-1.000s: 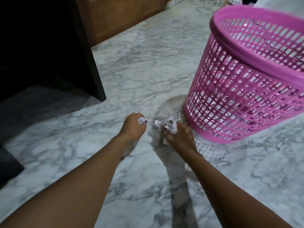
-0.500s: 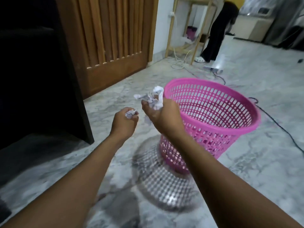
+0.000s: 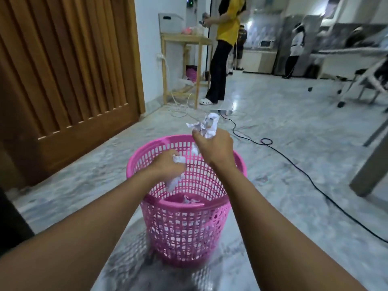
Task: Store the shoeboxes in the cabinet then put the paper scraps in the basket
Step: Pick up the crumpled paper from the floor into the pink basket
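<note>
A pink mesh basket (image 3: 184, 227) stands on the marble floor straight ahead of me. Both my hands hover over its mouth. My left hand (image 3: 168, 164) is closed around crumpled white paper scraps (image 3: 176, 180) that hang below the fist, inside the rim. My right hand (image 3: 214, 147) sits higher, over the far rim, gripping a bigger wad of paper scraps (image 3: 206, 126) that sticks up above the fingers. More scraps (image 3: 190, 200) lie at the basket's bottom. No shoeboxes are in view.
A slatted wooden door (image 3: 69, 80) fills the left. A black cable (image 3: 294, 164) runs across the floor on the right. A person in a yellow top (image 3: 222, 49) stands by a wooden shelf (image 3: 184, 66). Grey table legs (image 3: 369, 164) stand at right.
My hands rose from the floor beside the basket, carrying the scraps, and now hang over its mouth. My view lifted from the floor to the room.
</note>
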Available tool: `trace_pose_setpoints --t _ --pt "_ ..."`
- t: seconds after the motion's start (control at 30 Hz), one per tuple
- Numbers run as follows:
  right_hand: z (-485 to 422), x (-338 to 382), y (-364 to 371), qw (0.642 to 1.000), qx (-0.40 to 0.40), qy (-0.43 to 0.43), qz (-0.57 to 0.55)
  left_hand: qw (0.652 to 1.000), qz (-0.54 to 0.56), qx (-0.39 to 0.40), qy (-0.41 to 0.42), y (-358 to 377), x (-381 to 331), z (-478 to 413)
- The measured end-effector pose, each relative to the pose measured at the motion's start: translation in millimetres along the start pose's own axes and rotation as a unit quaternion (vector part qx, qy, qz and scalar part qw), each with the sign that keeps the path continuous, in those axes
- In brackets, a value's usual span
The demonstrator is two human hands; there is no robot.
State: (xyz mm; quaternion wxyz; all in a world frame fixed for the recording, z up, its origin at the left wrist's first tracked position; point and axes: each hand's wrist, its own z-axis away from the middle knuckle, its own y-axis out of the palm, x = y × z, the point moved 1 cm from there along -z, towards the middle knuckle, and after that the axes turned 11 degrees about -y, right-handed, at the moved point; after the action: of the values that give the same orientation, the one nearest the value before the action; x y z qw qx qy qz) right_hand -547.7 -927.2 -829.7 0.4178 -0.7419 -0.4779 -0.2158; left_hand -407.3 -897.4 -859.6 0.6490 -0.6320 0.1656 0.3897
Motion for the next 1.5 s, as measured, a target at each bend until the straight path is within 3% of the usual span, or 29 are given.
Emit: trace_pose_setpoints --t 0.07,0.1,0.2,0.27,0.37,0.43,0.53,0.6,0.83,0.93,1.2,1.5 --pt "-1 -14 -4 0.999 0.002 0.033 -0.007 0.979 -0.179 0.1 -0.006 8 9 -10" --pt "0 -22 -3 0.999 0.005 0.053 -0.012 0.965 -0.238 0.114 -0.002 9 11 -10" --pt "3 -39 4 0.995 0.038 0.091 -0.015 0.972 -0.216 0.086 0.013 4 21 -7" --pt "7 -46 13 0.991 0.076 0.106 -0.021 0.983 -0.184 -0.018 0.005 -1 34 -4" --pt "15 -44 22 0.976 0.154 0.15 -0.009 0.956 -0.214 -0.197 -0.036 -7 50 5" --pt "19 -40 26 0.964 0.211 0.158 0.022 0.956 -0.152 -0.222 -0.112 -12 58 10" --pt "22 -31 27 0.948 0.273 0.156 0.054 0.966 0.08 -0.144 -0.197 -17 73 15" --pt "26 -25 28 0.943 0.282 0.147 0.095 0.954 0.166 -0.122 -0.216 -22 81 23" --pt "36 -2 35 0.91 0.26 0.001 0.322 0.928 0.214 -0.19 -0.237 -62 106 89" --pt "44 24 50 0.889 0.279 -0.026 0.362 0.91 0.241 -0.222 -0.252 -91 127 132" --pt "84 111 128 0.945 0.269 -0.057 0.178 0.836 0.264 -0.359 -0.32 -144 197 247" --pt "141 159 198 0.921 0.379 -0.085 -0.026 0.743 0.275 -0.468 -0.391 -175 271 318"
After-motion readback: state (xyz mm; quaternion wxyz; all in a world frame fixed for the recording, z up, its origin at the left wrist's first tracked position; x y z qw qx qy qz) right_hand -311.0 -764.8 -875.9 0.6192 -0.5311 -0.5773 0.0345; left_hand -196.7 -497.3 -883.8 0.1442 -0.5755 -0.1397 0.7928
